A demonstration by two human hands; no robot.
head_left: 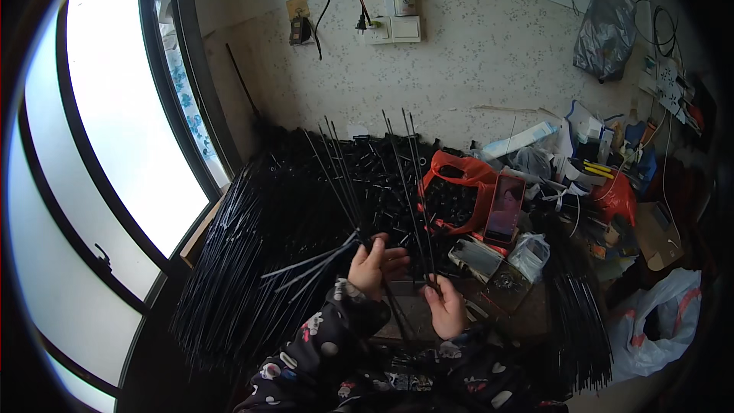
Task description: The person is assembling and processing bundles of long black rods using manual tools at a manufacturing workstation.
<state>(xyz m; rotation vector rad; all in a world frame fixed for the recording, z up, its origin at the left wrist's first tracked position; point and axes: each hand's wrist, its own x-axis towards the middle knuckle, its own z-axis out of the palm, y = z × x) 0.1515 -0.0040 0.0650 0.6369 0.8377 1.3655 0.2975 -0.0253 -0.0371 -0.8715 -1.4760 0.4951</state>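
Observation:
My left hand (pixel 375 264) is closed around a bunch of thin black rods (pixel 340 168) that fan up and away, its fingers partly stretched toward the right. Several paler rods (pixel 306 269) stick out to the left beside this hand. Lower and to the right, my right hand (pixel 446 307) pinches a few more long thin rods (pixel 408 191) between thumb and fingers; they stand nearly upright. Some rod ends hang below my left hand over the work surface. Beyond both hands spreads a heap of small black tube-like parts (pixel 390 176).
A large stack of black rods (pixel 218 275) lies on the left, and a smaller bundle (pixel 577 313) on the right. A red plastic bag (pixel 456 162) and a lit phone (pixel 505 209) sit right of the heap. Yellow-handled pliers (pixel 599 169) lie among clutter. A white bag (pixel 657 336) is at far right.

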